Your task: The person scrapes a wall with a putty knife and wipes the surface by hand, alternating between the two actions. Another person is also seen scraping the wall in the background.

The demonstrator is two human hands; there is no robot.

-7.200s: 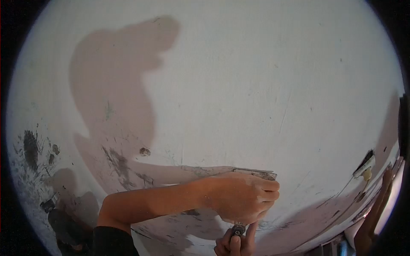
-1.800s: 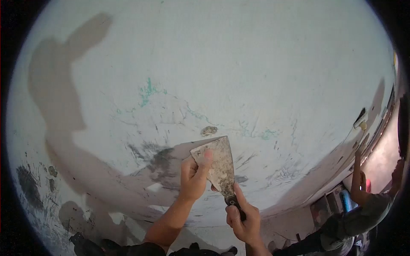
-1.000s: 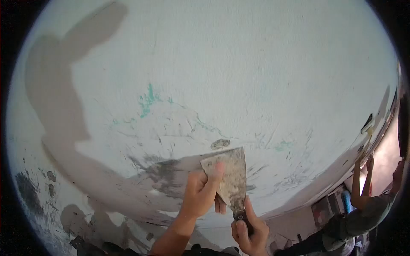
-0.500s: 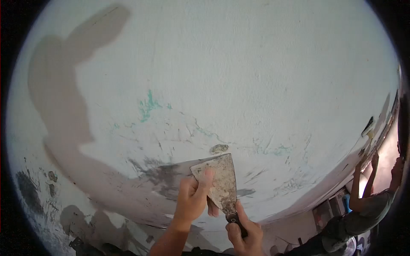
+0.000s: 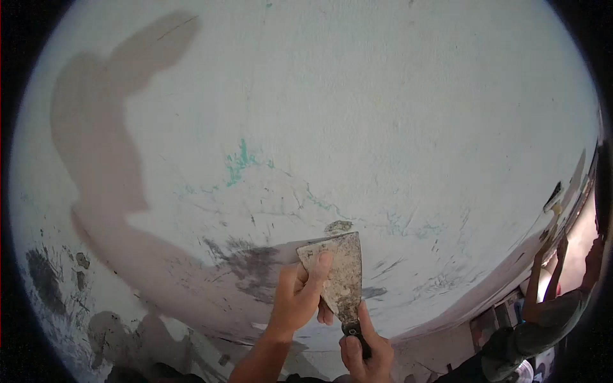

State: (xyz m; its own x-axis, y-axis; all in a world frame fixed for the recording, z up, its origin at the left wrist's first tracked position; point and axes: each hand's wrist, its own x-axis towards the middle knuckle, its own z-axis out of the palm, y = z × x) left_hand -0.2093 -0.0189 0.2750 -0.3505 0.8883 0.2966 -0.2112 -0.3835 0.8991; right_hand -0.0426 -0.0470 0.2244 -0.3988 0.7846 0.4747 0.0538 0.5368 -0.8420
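Observation:
A worn putty knife [image 5: 345, 274] with a crusted, triangular metal blade is held up in front of the wall. My right hand [image 5: 369, 351] wraps round its dark handle, the index finger stretched along toward the blade. My left hand [image 5: 299, 293] pinches the blade from the left, thumb flat on its face and the other fingers behind it. The blade's wide edge points up, just below a chipped hole [image 5: 338, 226] in the plaster.
The pale wall [image 5: 396, 115] fills most of the view, with green paint patches [image 5: 240, 163] and dark smudges [image 5: 249, 262]. Shadows fall across its left side. At the far right a person [image 5: 549, 319] raises both arms toward the wall, near a scraper-like tool [image 5: 554, 196].
The view has shifted slightly, so the wall marks sit a little further right. Both hands keep their hold on the putty knife, and the left thumb stays on the blade.

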